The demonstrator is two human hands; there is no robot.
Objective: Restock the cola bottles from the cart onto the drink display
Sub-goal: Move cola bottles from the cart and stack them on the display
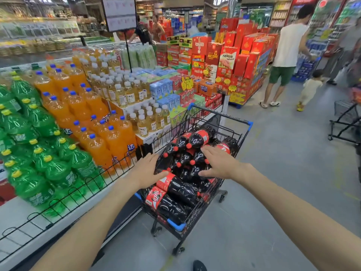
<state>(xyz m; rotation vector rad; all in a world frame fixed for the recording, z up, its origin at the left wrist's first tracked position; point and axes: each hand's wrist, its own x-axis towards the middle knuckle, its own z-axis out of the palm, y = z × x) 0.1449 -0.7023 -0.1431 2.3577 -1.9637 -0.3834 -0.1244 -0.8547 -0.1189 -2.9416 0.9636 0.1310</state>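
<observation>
A black wire cart [241, 140] with blue corners stands beside the drink display [21, 216] and holds several large cola bottles [176, 187] lying on their sides, dark with red caps and red labels. My left hand [145, 171] is spread flat over the near left of the pile, fingers straight, its thumb by a red label. My right hand [218, 162] reaches over the middle of the pile with straight fingers, touching or just above the bottles. Neither hand grips a bottle. The display's white shelf behind a low black wire fence has bare room at the near left.
Green soda bottles [39, 149], orange soda bottles [93, 118] and pale tea bottles [136, 106] fill the display. Red gift boxes [244, 61] are stacked beyond. A person in a white shirt [287, 47] and a small child [310, 89] stand in the aisle at right, near another cart [345, 122].
</observation>
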